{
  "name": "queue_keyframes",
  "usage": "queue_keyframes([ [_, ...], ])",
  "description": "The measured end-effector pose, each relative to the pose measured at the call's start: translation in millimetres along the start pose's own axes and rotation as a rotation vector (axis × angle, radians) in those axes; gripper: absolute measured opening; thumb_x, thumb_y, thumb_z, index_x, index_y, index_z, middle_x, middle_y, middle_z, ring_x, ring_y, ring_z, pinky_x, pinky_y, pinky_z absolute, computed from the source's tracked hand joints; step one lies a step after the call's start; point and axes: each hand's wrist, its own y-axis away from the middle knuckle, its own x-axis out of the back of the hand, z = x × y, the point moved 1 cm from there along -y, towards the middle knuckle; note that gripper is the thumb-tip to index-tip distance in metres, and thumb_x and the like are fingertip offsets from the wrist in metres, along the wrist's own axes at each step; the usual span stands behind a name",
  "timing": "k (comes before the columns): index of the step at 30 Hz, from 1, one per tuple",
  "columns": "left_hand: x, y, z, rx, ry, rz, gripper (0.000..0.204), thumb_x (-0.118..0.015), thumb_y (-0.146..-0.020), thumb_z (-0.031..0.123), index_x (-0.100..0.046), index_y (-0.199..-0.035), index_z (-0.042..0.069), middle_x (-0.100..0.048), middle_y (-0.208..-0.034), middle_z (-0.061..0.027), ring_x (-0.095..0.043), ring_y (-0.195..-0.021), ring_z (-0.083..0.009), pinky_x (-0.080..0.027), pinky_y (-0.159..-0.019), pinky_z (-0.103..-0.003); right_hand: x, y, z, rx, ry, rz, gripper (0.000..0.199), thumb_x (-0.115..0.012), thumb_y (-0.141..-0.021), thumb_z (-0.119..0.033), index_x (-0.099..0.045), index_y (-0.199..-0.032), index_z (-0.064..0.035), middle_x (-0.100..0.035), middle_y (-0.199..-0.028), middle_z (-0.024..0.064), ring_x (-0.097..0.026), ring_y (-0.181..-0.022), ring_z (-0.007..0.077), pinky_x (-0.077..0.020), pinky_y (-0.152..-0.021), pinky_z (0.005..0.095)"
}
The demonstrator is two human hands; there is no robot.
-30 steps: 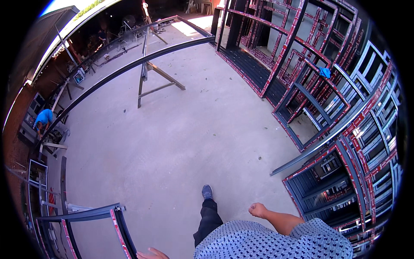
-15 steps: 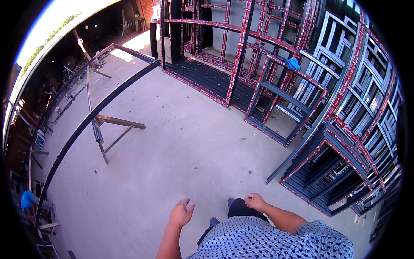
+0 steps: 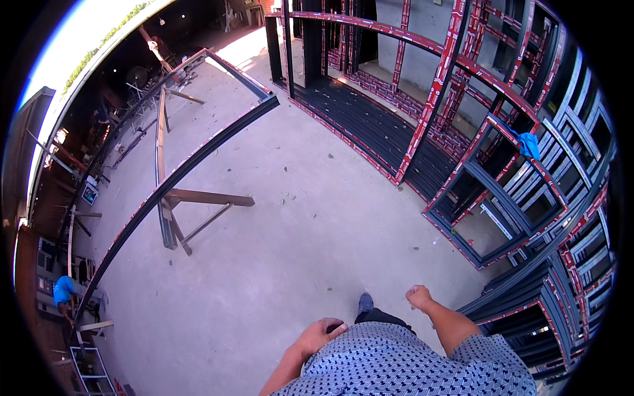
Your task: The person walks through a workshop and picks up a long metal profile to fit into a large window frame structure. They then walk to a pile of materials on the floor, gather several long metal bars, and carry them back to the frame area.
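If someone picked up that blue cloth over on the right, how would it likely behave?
The blue cloth would probably be floppy, since it droops in loose folds from the frame. It looks thin and small, so it should be light. With no rigid outline, it seems more likely to crumple than roll.

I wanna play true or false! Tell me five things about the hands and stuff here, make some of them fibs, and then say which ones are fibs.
1. The blue cloth hangs on a frame with red strips. True.
2. The right hand is spread out flat. False: its fingers are curled in.
3. The left hand is right by the patterned shirt. True.
4. The bending person at the far left wears a yellow top. False: the top is blue.
5. The floor is bright green. False: it is pale grey.
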Motion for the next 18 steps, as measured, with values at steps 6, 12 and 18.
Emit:
queue_keyframes([
  [6, 80.1, -93.6, 93.9, -0.164, 0.092, -0.164, 0.041, -0.068, -0.104, 0.039, -0.074, -0.123, 0.003, -0.073, -0.120, -0.0125, -0.067, -0.113, -0.0220, -0.052, -0.101, -0.034, 78.1, -102.5, -161.7, 0.210, -0.280, 0.112, 0.020, -0.065, -0.095, -0.019, -0.073, -0.092, -0.0005, -0.070, -0.075, 0.0069, -0.064, -0.061, 0.0153, -0.0525, -0.058, 0.0310],
  [12, 164.0, -210.0, 142.6, -0.199, 0.285, -0.247, 0.038, -0.066, -0.107, 0.038, -0.075, -0.117, 0.002, -0.073, -0.105, -0.0020, -0.062, -0.102, -0.0093, -0.051, -0.094, -0.030, 82.7, -162.5, -218.3, 0.136, -0.202, -0.032, 0.019, -0.066, -0.096, -0.019, -0.073, -0.093, -0.0011, -0.070, -0.077, 0.0063, -0.064, -0.065, 0.0131, -0.0506, -0.057, 0.0292],
  [18, 290.4, -330.8, 228.6, -0.259, 0.100, -0.216, 0.037, -0.069, -0.105, 0.039, -0.073, -0.102, 0.002, -0.067, -0.089, -0.0002, -0.059, -0.087, -0.0088, -0.050, -0.080, -0.029, 130.8, -188.6, -231.9, -0.196, -0.102, -0.096, 0.018, -0.064, -0.091, -0.016, -0.072, -0.088, -0.0001, -0.071, -0.074, 0.0098, -0.068, -0.061, 0.0189, -0.0554, -0.055, 0.0336],
])
